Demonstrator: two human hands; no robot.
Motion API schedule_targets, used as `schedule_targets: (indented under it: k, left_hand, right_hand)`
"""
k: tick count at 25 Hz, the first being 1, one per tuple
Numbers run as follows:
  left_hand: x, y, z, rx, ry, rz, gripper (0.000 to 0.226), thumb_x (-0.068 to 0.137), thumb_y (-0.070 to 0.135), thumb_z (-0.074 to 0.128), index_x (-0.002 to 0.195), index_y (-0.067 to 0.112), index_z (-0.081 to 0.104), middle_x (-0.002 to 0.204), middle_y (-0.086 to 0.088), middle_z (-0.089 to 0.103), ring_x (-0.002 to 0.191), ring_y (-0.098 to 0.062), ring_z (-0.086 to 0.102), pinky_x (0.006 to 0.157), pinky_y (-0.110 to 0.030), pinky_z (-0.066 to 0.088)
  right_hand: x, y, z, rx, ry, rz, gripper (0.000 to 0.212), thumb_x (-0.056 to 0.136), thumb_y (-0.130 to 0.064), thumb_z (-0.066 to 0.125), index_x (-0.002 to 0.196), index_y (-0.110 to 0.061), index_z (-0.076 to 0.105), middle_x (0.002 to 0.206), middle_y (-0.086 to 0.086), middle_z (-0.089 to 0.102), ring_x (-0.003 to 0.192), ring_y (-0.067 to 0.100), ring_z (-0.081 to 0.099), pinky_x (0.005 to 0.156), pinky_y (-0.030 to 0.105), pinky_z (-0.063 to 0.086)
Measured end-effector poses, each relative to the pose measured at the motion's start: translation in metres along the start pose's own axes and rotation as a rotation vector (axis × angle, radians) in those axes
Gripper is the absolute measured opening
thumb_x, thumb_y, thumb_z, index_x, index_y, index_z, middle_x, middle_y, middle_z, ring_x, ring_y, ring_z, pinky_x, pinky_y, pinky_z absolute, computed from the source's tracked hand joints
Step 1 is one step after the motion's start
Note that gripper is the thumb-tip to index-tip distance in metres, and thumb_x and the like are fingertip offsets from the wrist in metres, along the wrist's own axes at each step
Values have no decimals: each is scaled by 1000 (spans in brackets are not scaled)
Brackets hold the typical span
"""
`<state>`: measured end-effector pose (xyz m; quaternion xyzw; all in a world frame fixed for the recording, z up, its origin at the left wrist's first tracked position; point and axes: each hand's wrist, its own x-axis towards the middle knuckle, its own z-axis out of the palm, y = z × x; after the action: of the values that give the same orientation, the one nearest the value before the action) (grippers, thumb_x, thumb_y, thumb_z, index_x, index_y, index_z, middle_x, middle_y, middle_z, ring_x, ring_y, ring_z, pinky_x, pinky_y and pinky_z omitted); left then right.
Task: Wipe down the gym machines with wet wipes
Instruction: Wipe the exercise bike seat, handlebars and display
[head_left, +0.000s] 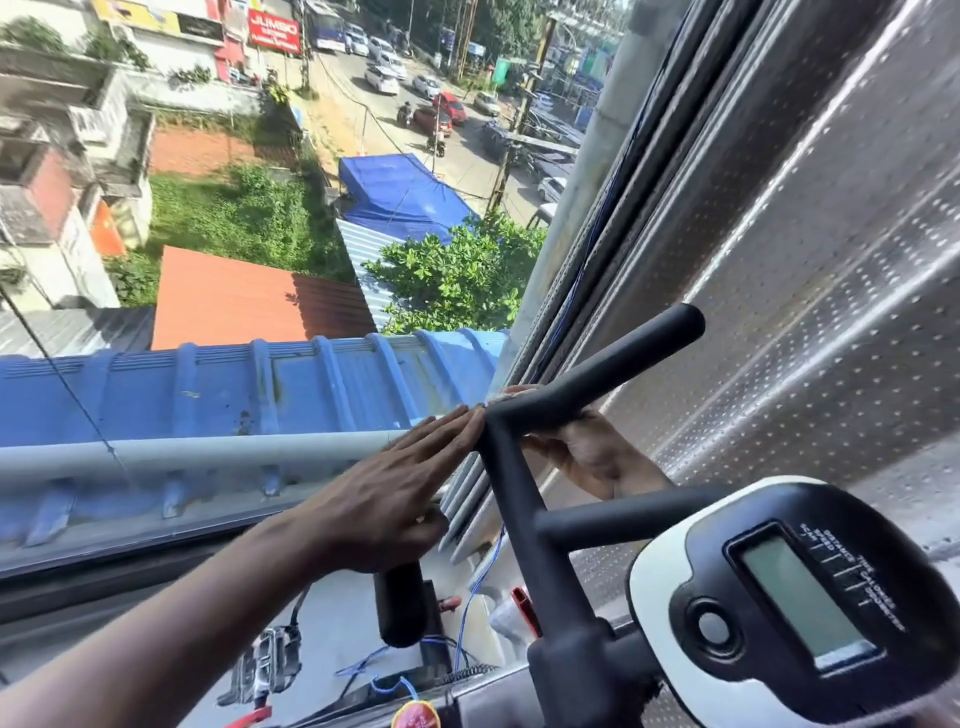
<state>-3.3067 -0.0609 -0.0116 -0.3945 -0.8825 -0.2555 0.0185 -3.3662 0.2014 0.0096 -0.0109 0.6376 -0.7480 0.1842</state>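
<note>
Matte black handlebar (524, 415) between flat left hand (387, 499) and gripping right hand (587, 457).

One black tubular exercise-bike handlebar (524, 467) with one white-and-black display console (789, 603) is in view. Two bare hands, the left hand (384, 488) and the right hand (587, 457), are on it.

The handlebar (524, 499) is standing in the centre of the frame, its upper grip running toward the upper right and its lower crossbar running right, toward the console (795, 603) sitting in the lower right corner. The left hand (384, 499) is lying left of the bar — fingertips touching its bend — while the right hand (587, 457) is lying behind and right of it. The window (208, 260) is filling the left half, behind both. A pedal (270, 660) is lying at the bottom, below the left hand.
</note>
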Motion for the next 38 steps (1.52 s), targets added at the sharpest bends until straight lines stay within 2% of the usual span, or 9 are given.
schedule_targets:
  k: [3,7,12,18,22,25,30,33,38]
  left_hand:
    - [8,2,1,29,-4,-19,103,85,23,55,163,24,-14,171,7,-10,155,-1,-16,126,-23,-9]
    - [7,0,0,-1,1,-27,107,82,18,58,162,25,-12,170,11,-9,154,3,-17,124,-20,-11]
    - [6,-1,0,-42,-19,-46,110,85,12,64,159,29,-16,166,17,-15,150,9,-21,123,-17,-13]
    - [6,-3,2,-43,-6,-42,110,85,19,66,159,31,-15,166,18,-14,149,10,-21,122,-16,-14]
    - [5,-6,4,-32,11,-37,109,88,23,66,158,32,-17,165,19,-15,149,11,-22,121,-16,-15]
    - [5,-6,7,-43,37,-26,103,90,31,62,160,31,-14,168,17,-11,151,8,-19,124,-19,-12]
    - [-4,-3,13,-90,139,-52,86,92,48,42,164,27,-1,171,13,2,156,3,-4,127,-24,-3]
    - [-14,1,19,-127,176,-108,83,95,52,36,163,29,-5,171,14,-1,156,3,-6,127,-24,-5]
    - [-27,8,17,-197,173,-223,80,95,61,20,161,31,-13,168,20,-12,152,8,-16,126,-23,-6]
  right_hand:
    - [-11,-24,-17,-58,62,-1,42,84,4,64,126,6,64,125,19,70,109,29,67,82,28,60]
    - [-30,-81,-37,-65,160,-210,25,90,10,53,107,-1,68,99,14,79,91,18,75,75,22,58]
    - [-44,-141,-67,-308,222,-285,28,98,10,46,116,0,65,110,21,75,107,26,73,84,25,59]
    - [-57,-195,-62,-946,167,174,18,100,2,55,113,0,68,109,20,75,101,28,75,94,40,60]
    - [-68,-194,-40,-1081,364,180,15,99,-9,65,104,4,71,97,20,77,87,26,77,84,41,63]
    - [-77,-175,-10,-1128,439,98,20,99,-19,67,95,0,73,84,13,78,74,20,78,69,34,65]
    - [-64,-155,22,-1942,279,-199,35,94,-42,70,82,-9,72,71,6,69,63,21,69,56,33,58]
    - [-61,-152,9,-2218,29,-707,25,79,-24,86,75,-13,64,58,5,65,52,25,68,47,33,57]
    - [-32,-104,13,-2045,-285,-911,25,76,0,75,89,-13,59,66,-1,62,57,21,66,50,31,49]
